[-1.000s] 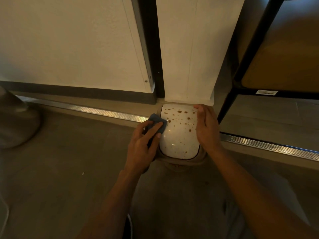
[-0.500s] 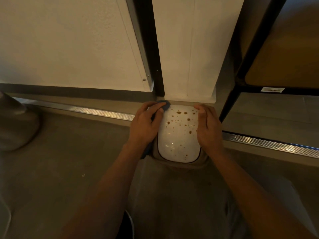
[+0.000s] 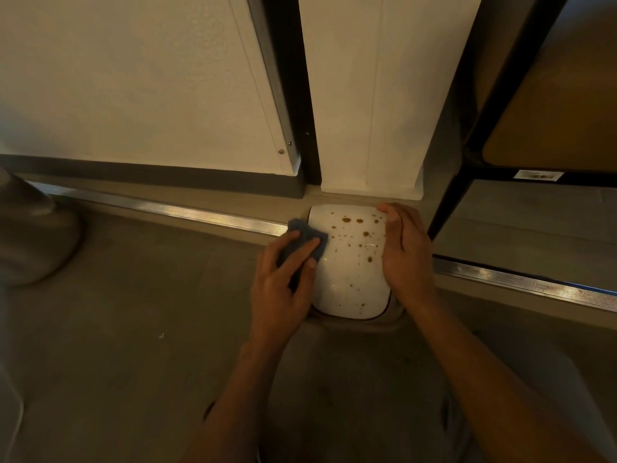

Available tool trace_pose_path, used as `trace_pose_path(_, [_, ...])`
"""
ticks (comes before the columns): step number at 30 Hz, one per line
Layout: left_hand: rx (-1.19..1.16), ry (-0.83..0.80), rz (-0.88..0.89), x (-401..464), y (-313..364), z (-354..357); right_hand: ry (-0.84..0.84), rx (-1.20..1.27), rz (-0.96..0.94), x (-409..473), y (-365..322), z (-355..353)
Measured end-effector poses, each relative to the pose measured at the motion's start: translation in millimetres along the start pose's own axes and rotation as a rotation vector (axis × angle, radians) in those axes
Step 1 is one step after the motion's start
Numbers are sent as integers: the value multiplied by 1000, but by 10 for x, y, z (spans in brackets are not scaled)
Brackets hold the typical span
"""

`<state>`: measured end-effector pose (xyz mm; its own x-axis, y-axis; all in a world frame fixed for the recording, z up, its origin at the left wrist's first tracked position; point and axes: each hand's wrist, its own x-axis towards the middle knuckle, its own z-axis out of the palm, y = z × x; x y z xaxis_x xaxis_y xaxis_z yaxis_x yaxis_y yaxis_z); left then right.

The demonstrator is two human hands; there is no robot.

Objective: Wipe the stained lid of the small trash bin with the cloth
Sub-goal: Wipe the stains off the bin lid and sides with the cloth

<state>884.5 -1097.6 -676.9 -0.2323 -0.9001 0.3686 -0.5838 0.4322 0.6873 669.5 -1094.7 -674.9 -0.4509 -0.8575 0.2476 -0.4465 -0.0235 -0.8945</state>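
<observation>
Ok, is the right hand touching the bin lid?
Touching. The head view shows the right hand lying along the lid's right edge, fingers overlapping its far corner with no gap visible.

No text can be read anywhere. The only printed item is a small white label (image 3: 538,175) on the black shelf frame (image 3: 467,168), up and to the right of the bin lid (image 3: 350,282); its print is too blurred to make out.
</observation>
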Motion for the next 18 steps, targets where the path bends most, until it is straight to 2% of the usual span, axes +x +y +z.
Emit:
trace_pose_path(3, [1,-12,-7,23,-11,-14,-14,6,10,3,-8,1])
trace_pose_path(6, [5,-38,-116,431,23,-16,-21,0,8,7,-18,7])
trace_pose_path(8, [9,-106,-197,759,58,15,-11,-2,7,10,-18,4])
trace_pose_path(11, [30,-213,-222,1009,100,82,5,20,25,14,-25,5])
trace_pose_path(14, [63,-145,-172,831,98,104,10,4,19,7,-21,9])
trace_pose_path(18, [117,3,-76,136,62,97,4,-1,17,-2,-18,7])
